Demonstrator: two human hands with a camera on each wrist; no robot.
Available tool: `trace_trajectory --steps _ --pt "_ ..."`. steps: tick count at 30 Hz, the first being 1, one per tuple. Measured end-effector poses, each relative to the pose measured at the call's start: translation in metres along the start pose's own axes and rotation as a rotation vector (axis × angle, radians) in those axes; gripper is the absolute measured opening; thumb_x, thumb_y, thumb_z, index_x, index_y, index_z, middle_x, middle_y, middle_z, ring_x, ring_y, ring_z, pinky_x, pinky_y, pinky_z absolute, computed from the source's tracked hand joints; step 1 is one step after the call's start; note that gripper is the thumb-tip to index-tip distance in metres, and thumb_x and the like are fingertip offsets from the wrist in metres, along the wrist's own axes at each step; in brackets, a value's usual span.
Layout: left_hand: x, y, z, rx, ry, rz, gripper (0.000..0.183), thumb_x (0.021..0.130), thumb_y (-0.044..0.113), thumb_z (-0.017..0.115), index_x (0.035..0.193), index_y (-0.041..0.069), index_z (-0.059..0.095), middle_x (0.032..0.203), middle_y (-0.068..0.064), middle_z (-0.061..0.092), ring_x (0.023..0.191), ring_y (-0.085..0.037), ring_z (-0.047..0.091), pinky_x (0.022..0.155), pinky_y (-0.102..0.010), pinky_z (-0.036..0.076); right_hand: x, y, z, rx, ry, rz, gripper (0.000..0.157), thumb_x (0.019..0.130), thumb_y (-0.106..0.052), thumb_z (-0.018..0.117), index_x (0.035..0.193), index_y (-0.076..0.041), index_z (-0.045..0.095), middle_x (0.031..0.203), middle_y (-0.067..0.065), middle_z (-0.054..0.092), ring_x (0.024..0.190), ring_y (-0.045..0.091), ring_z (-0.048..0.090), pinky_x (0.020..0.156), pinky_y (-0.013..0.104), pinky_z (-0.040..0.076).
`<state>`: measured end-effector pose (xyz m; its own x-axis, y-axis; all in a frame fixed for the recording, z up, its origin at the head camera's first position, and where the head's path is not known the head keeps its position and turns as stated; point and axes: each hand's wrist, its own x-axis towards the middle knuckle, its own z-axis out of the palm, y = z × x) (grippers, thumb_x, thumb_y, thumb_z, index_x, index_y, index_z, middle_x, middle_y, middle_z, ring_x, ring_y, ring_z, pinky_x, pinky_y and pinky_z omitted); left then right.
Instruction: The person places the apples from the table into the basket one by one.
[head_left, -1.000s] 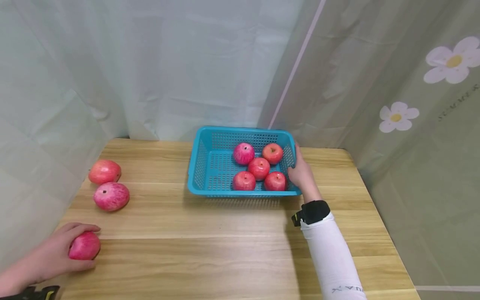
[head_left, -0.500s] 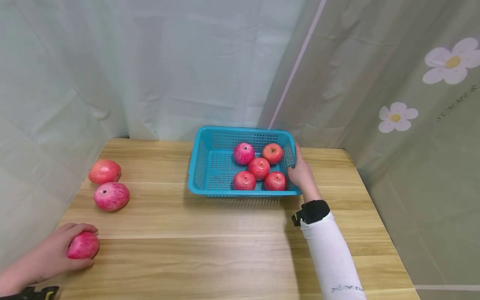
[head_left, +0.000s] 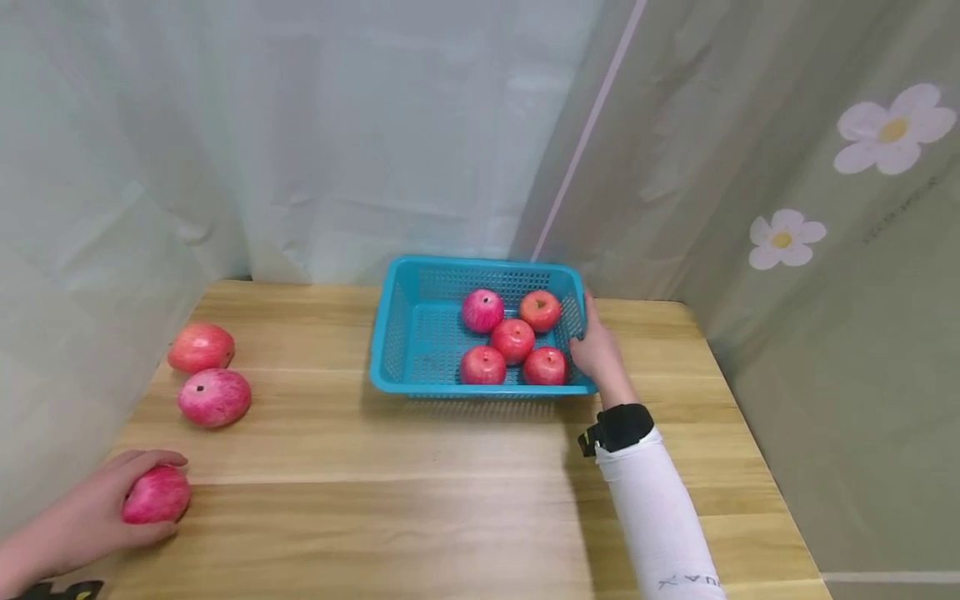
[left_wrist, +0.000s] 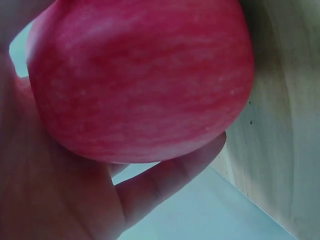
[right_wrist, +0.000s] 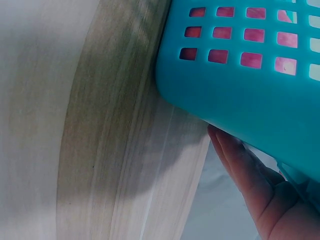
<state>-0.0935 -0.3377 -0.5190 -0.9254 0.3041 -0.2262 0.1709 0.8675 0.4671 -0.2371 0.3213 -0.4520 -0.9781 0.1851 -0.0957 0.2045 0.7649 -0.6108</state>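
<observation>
At the table's lower left, my left hand (head_left: 93,508) holds a red apple (head_left: 157,495), thumb on the near side and fingers on the far side. The left wrist view has this apple (left_wrist: 145,80) large against the palm, close to the wood surface. My right hand (head_left: 597,350) grips the right end of a blue plastic basket (head_left: 435,389), its thumb over the rim. In the right wrist view its fingers (right_wrist: 240,165) lie along the outside of the basket wall (right_wrist: 225,95). Several red apples, one a brighter pink apple (head_left: 482,311), sit in the basket's right half.
Two more apples, an orange-red apple (head_left: 201,348) and a streaked pink apple (head_left: 214,397), lie close together on the left of the wooden table (head_left: 360,517). Pale curtains (head_left: 420,133) hang behind and beside the table, with white flowers on the right one.
The head view has shifted slightly. My left hand and its apple have edged a little to the left. The basket, my right hand and the other apples keep their places.
</observation>
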Motion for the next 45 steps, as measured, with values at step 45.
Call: trace_trajectory --steps 45 --pt "0.032 0.054 -0.02 -0.11 0.239 0.281 0.072 0.082 0.023 0.096 0.139 0.01 0.053 0.127 -0.017 0.06 0.102 0.007 0.046 0.072 -0.016 0.048 -0.001 -0.004 0.004 -0.015 0.03 0.01 0.088 0.104 -0.009 0.054 0.174 -0.024 0.003 0.153 0.033 0.05 0.121 0.05 0.061 0.099 0.061 0.052"
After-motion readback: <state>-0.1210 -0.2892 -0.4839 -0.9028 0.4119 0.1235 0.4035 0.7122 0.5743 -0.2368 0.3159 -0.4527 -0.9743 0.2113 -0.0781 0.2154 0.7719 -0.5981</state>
